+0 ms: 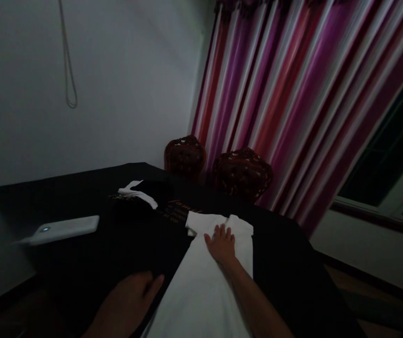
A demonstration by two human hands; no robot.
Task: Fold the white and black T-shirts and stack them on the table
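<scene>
A white garment (201, 281) lies stretched out on a dark table (285, 253), its far end folded near a sleeve. My right hand (221, 244) rests flat on the garment's upper part, fingers spread and pointing away. My left hand (131, 300) lies on the dark surface just left of the garment's edge, fingers together and extended, holding nothing. A black garment with orange lettering (178, 209) and a white collar piece (138, 192) lies beyond the hands.
A white slab-shaped device with a small light (64, 229) sits at the table's left. Two carved dark-red chair backs (243, 173) stand behind the table before a striped purple-red curtain (292, 94). A cord (68, 70) hangs on the wall.
</scene>
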